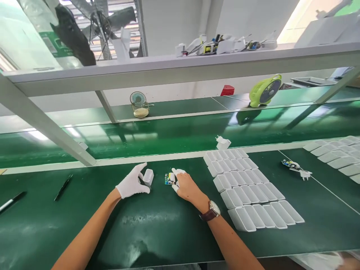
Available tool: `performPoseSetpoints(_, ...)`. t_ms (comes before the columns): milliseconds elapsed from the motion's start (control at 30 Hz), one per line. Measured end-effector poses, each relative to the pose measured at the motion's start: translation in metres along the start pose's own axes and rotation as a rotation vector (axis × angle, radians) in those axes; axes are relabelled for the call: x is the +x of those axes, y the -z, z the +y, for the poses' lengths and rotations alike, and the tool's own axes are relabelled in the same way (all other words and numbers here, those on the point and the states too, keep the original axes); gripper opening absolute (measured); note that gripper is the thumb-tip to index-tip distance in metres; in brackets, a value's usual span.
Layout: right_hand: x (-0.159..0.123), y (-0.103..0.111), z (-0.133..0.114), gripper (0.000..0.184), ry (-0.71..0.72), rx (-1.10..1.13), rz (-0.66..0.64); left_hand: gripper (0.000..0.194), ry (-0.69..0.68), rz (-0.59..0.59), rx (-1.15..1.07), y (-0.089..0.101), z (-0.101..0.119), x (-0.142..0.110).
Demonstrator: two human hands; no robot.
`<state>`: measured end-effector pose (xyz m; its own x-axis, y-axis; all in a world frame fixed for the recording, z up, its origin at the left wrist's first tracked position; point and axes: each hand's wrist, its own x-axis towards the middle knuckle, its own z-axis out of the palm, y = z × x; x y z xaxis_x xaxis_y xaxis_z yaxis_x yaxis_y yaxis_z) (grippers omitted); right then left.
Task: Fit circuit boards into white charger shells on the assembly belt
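A circuit board (pixel 168 179) and casings (pixel 252 193) show a workshop.

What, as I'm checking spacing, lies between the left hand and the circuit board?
The head view shows a white plastic housing by the left hand, then bare green tabletop before the circuit board.

Gloved left hand (pixel 131 183) partly around a white casing (pixel 148 177), right hand (pixel 185 184) on a circuit board (pixel 169 179), green tabletop (pixel 165 232) beneath.

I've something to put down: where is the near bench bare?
Bare benchtop lies between the black pen and the left hand, and on the near side of the circuit board at the right hand, between the forearms. Right of that hand it is crowded: white plastic casings lie in rows.
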<state>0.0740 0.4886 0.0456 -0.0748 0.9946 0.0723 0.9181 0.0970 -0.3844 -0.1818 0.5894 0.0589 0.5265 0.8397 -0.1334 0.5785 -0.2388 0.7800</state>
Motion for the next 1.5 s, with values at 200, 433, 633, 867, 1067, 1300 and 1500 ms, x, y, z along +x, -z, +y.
performPoseSetpoints(200,0.013,0.011,0.0,0.049,0.034,0.203,0.054,0.066,-0.085,-0.038,-0.026,-0.018,-0.013,0.011)
performPoseSetpoints(433,0.016,0.007,-0.016,0.053,0.106,0.574,0.241,0.063,-0.213,0.164,-0.089,-0.04,-0.021,-0.001)
performPoseSetpoints(633,0.003,-0.004,-0.026,0.059,0.361,0.256,0.367,0.068,-0.39,0.245,-0.032,-0.05,-0.034,0.002)
performPoseSetpoints(867,0.0,-0.004,-0.026,0.06,0.381,0.11,0.243,0.07,-0.442,0.17,0.018,-0.046,-0.034,0.003)
performPoseSetpoints(1067,0.0,-0.007,-0.025,0.06,0.397,0.03,0.225,0.063,-0.469,0.15,0.041,-0.045,-0.03,0.003)
performPoseSetpoints(1300,0.0,-0.007,-0.026,0.061,0.414,0.021,0.24,0.061,-0.467,0.151,0.046,-0.045,-0.028,0.004)
performPoseSetpoints(1500,0.001,-0.01,-0.025,0.06,0.41,0.003,0.233,0.057,-0.467,0.148,0.039,-0.045,-0.028,0.003)
